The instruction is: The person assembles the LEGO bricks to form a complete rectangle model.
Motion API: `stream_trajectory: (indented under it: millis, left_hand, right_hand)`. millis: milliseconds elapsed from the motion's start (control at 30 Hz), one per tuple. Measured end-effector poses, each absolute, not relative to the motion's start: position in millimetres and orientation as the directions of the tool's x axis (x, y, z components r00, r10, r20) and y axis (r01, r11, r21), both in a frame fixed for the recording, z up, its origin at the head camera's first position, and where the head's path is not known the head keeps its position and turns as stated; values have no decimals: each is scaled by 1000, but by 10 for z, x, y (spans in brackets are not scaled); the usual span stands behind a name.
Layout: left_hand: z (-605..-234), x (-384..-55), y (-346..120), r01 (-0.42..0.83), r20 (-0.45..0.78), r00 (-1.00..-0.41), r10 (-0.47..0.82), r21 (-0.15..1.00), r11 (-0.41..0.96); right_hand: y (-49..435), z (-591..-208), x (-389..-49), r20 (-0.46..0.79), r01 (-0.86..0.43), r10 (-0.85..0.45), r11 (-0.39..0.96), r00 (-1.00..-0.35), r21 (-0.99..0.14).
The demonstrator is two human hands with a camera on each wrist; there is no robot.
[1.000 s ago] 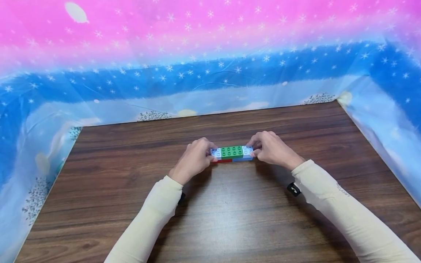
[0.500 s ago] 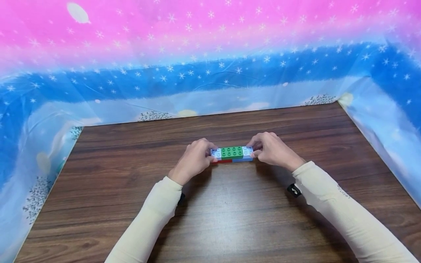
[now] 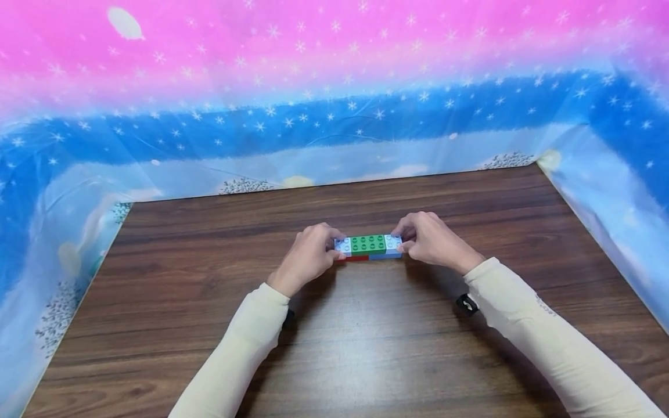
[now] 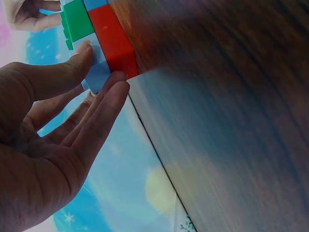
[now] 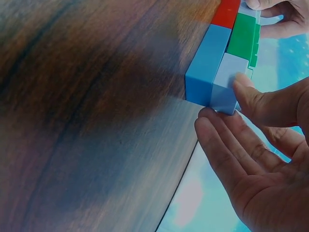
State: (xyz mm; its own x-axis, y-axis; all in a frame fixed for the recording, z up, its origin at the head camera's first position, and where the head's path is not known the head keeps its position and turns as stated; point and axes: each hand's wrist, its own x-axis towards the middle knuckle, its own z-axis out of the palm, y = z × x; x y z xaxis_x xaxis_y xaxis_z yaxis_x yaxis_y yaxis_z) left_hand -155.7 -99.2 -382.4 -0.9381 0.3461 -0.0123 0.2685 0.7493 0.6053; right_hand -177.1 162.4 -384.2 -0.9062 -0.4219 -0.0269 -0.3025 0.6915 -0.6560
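A two-layer row of toy building bricks rests on the table, mid-way across the head view. Its upper layer has a green brick (image 3: 368, 245) between two small pale-blue bricks, the left one (image 4: 97, 72) and the right one (image 5: 227, 79). Underneath lie a red brick (image 4: 113, 38) on the left and a blue brick (image 5: 207, 63) on the right, end to end. My left hand (image 3: 307, 255) pinches the left pale brick between thumb and fingers. At the opposite end, my right hand (image 3: 436, 241) pinches the right pale brick the same way. Fingers partly cover both ends.
The brown wood-grain table (image 3: 355, 337) reaches its back edge behind the bricks. A pink and blue cloth (image 3: 334, 110) with a snowflake print stands around the back and sides.
Both hands keep their pinch on the pale end bricks. The bricks and hands have barely shifted in the head view, along with a tiny shift of the whole picture.
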Motion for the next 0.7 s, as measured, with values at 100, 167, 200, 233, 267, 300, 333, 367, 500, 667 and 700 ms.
stream_trajectory:
  millis: [100,167,200,233,267,300,333,367,500,667,700]
  left_hand:
    - [-3829,-1554,-992,257,-18,-940,339,616,745]
    - [-3836,-1553,-993,245,-28,-942,334,621,744]
    - [-3839,-1551,-993,241,-33,-943,332,623,744]
    - [-3841,-1550,-993,239,-34,-943,331,624,744]
    - [-3842,-1547,-995,239,-35,-943,332,625,743]
    - [-3845,-1548,-997,241,-33,-942,335,627,740]
    - [-3849,-1552,-999,245,-29,-941,338,630,737]
    - [-3853,-1557,-1003,249,-24,-940,341,635,731]
    - [-3862,-1581,-1035,247,-22,-939,344,651,718]
    - [-3847,-1605,-1082,216,-53,-941,333,664,716]
    - [-3842,-1613,-1090,209,-57,-943,329,666,716]
  right_hand:
    - [1627,-3845,-1772,-27,-301,-421,691,-907,-657]
    - [1633,-3848,-1775,-23,-307,-427,685,-904,-661]
    - [1637,-3852,-1777,-23,-306,-428,681,-903,-666]
    - [1642,-3851,-1780,-22,-307,-431,677,-902,-669]
    - [1643,-3847,-1783,-19,-311,-435,672,-900,-673]
    - [1644,-3845,-1787,-15,-315,-438,667,-899,-675]
    - [1644,-3842,-1791,-12,-316,-440,664,-898,-677]
    - [1642,-3839,-1793,-11,-317,-441,662,-897,-679]
    - [1625,-3835,-1803,-16,-320,-449,661,-894,-679]
    - [1611,-3830,-1817,-41,-290,-427,678,-904,-676]
    - [1611,-3828,-1823,-43,-284,-422,679,-906,-676]
